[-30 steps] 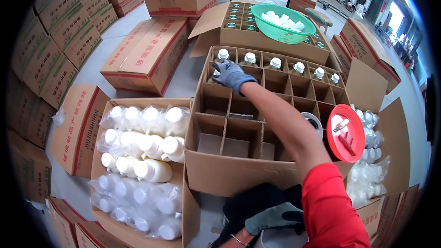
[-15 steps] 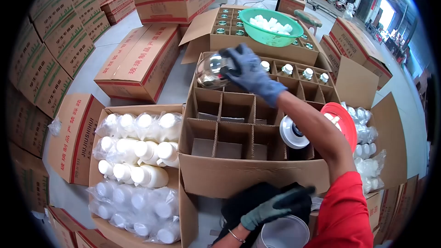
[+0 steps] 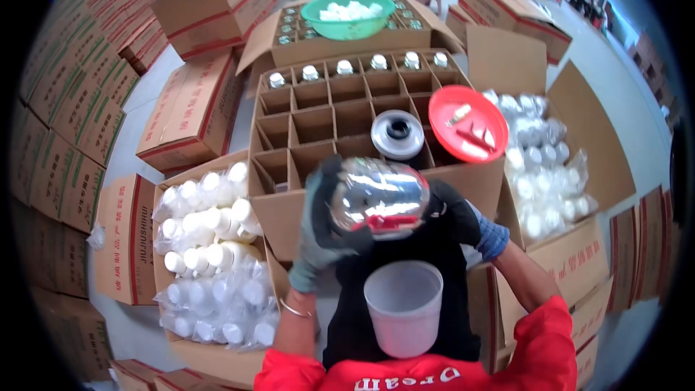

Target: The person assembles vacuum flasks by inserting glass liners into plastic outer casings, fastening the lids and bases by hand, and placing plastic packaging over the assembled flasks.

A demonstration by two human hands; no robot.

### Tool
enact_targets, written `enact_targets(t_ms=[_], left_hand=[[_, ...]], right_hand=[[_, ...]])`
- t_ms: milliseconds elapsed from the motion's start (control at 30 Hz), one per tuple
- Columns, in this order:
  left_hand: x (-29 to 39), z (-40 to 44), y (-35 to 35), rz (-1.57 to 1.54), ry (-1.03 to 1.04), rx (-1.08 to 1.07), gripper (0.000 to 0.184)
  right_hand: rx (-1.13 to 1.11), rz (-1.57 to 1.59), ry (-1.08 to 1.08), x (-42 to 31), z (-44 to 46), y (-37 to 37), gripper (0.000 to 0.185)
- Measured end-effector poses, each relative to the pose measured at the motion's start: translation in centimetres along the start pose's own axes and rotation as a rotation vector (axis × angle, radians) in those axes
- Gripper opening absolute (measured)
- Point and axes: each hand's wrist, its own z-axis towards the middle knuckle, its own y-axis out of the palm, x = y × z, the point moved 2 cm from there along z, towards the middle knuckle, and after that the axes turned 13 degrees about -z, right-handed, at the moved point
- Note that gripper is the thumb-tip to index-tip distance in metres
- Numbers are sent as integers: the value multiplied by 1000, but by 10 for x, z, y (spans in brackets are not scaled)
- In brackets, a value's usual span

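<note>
A: Room round the mirror-silver flask point(image 3: 384, 199)?

B: Tight on the far side: it's held just in front of the divided carton point(image 3: 277, 223), overlapping its near edge in view. Can't tell if they touch. Open air below, down to the white bucket point(image 3: 407, 337) over the dark trousers point(image 3: 346, 326). On the L, the jug carton point(image 3: 199, 351) sits right beside the divided one, so only a narrow strip of floor btwn.

A: Fingers?

B: L hand point(image 3: 320, 228): fingers wrapped round one end of the flask. R hand point(image 3: 457, 219): fingers curled on the other end, grasping too. Flask's abt level, on its side.

A: Materials?

B: Flask: smooth, rounded, v. shiny, w/ red sleeve colour reflected low down. Gloves: knit cuffs, dark-coated fingers. Carton: brown corrugated, gridded w/ cardboard dividers; six white-topped bottles point(image 3: 378, 62) along the far row. Bucket: pale, tapered, round-mouthed. Red dish point(image 3: 494, 112) & white disc point(image 3: 397, 150) w/ dark centre, both round, rest on the carton's near R part. Jugs point(image 3: 217, 255): white, some in crinkly clear plastic.

A: Changed vs half a sec ago?

B: Yep. Flask was over the carton's far L corner, R hand only; L hand was down by the bucket. Now it's near the body, both hands on.
</note>
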Motion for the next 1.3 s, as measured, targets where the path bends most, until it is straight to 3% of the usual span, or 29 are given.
enact_targets(t_ms=[67,100,133,200,333,433,533,600,633,700,867,1067,1200,1300], left_hand=[[17,10,0,-78,-129,63,82],[26,16,-1,-153,-215,35,83],[32,17,0,-229,-299,13,84],[36,8,1,-287,-501,-64,88],[38,-57,-2,-116,-657,-124,92],[53,-140,-2,-61,-750,65,70],[41,-255,1,-435,-951,528,70],[40,-311,3,-751,-1095,770,72],[27,-330,-13,-384,-1035,469,68],[23,-332,-23,83,-853,175,54],[8,-304,-44,89,-821,138,52],[-8,-299,-32,23,-831,137,50],[-20,-302,-9,-28,-848,145,49],[-25,-302,-2,-51,-858,146,48]], right_hand=[[-102,109,60,-5,-10,8,26],[-37,416,418,5,-28,27,24],[-161,54,158,-8,-35,20,27],[-216,-123,182,-60,-34,10,37],[52,-109,155,-73,-104,17,56],[54,-138,206,-93,-188,46,73],[-7,-58,303,-120,-238,89,89],[23,-2,209,-127,-228,106,96],[63,28,116,-128,-205,103,97],[103,54,-43,-129,-159,98,99],[-80,142,-415,-139,-77,86,99],[-28,203,-315,-150,-57,66,87],[233,154,-130,-156,-48,51,86],[292,226,-37,-152,-42,51,88]])
